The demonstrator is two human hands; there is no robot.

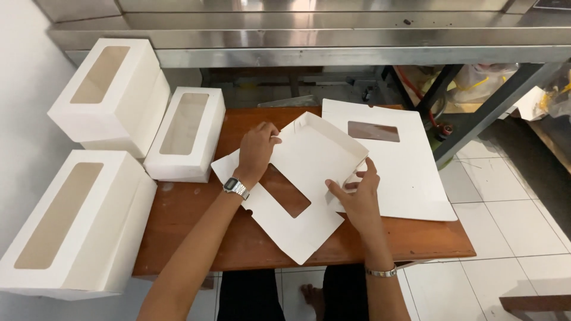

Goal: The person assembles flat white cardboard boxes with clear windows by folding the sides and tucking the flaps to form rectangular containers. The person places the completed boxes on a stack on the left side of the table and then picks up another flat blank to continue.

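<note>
Cardboard fills most of the wooden surface [196, 226]: a white box blank [297, 178] with a rectangular window cut-out lies at its middle, partly folded, with one end wall and a side wall raised. The left hand [257, 151], a metal watch on its wrist, rests palm down on the blank's far left part, fingers curled loosely over the upper edge, pressing rather than gripping. The right hand [355, 196] sits at the blank's near right corner, fingers partly open, thumb and fingertips pinching the raised side wall. Just beside the blank on the right lies a flat unfolded blank [410, 172], also with a window. Three finished window boxes [113, 95] stand at the left, two stacked against the wall and one on the surface.
</note>
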